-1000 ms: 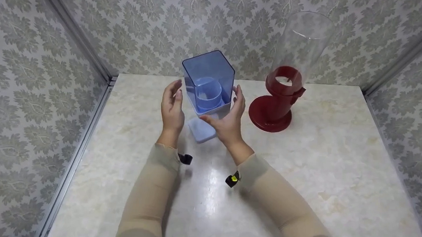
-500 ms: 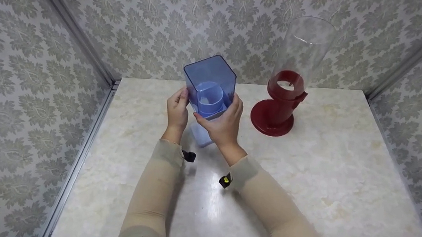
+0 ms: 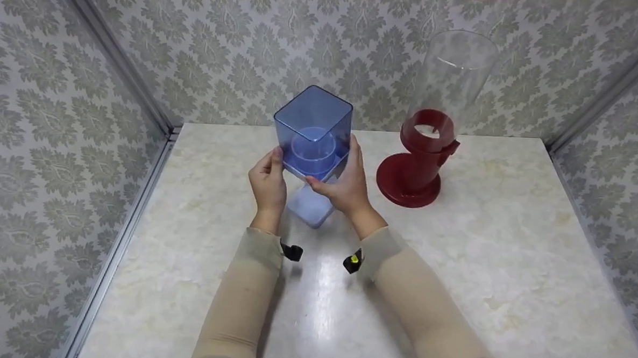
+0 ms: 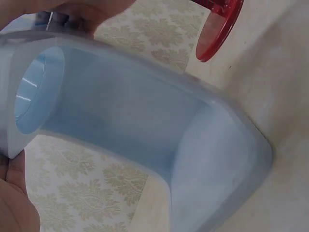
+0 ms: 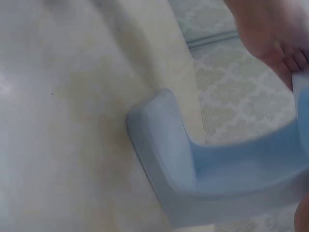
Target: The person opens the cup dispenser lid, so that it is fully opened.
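Observation:
A blue dispenser stands on the table: a square see-through blue container (image 3: 314,111), with a round ring inside, over a light blue stand (image 4: 217,159) with a flat foot. Its open top faces up, one corner toward me. My left hand (image 3: 269,185) grips the lower left side where the container meets the stand's top. My right hand (image 3: 351,186) holds the opposite side, thumb across the near edge and fingers up along the wall. In the left wrist view the stand's top shows a round hole (image 4: 31,92). The far fingers are partly hidden behind the dispenser.
To the right stands a red dispenser stand (image 3: 410,180) with a tall clear tube (image 3: 458,72) leaning in its ring. The marbled table (image 3: 487,272) reaches back to a patterned wall (image 3: 238,52); metal-framed panels rise on both sides.
My left hand, at first apart from the dispenser, has come in and taken hold of it. The dispenser has turned on the spot, so a corner now points toward me. The right hand's grip has tightened.

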The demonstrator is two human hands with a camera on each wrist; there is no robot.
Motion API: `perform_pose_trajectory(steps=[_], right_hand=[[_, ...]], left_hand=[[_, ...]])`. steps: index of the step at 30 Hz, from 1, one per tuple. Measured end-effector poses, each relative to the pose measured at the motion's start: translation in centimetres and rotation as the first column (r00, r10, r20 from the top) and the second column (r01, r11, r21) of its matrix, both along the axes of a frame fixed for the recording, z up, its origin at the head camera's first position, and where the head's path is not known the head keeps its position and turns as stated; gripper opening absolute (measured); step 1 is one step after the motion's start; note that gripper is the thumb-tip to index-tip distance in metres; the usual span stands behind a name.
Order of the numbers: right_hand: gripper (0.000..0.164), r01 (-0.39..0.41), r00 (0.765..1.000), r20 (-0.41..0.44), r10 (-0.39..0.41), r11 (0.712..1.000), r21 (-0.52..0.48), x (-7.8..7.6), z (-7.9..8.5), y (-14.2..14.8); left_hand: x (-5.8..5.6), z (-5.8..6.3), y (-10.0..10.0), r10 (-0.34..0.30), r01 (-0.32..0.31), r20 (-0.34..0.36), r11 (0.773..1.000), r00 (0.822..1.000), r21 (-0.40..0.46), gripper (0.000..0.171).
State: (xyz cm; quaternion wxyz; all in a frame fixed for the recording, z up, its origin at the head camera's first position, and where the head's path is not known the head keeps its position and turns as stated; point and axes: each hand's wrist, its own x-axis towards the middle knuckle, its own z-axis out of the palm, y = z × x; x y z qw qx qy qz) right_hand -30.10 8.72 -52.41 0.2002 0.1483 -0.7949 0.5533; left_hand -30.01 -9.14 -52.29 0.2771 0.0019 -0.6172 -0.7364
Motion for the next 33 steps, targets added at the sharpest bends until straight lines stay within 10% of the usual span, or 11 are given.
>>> perform_pose_trajectory(steps=[13,33], right_hand=[[0.145,-0.35,0.914,0.171,0.369,0.927,-0.134,-1.5,0.9,4.3],[0.135,-0.432,0.837,0.222,0.5,0.853,-0.294,-2.5,1.6,6.1]], left_hand=[[3.8,-1.0,1.9,0.093,-0.092,0.009,0.994,0.996,-0.056,0.036],[6.3,-1.0,4.3,0.06,-0.06,-0.003,0.998,0.998,-0.018,0.042]])
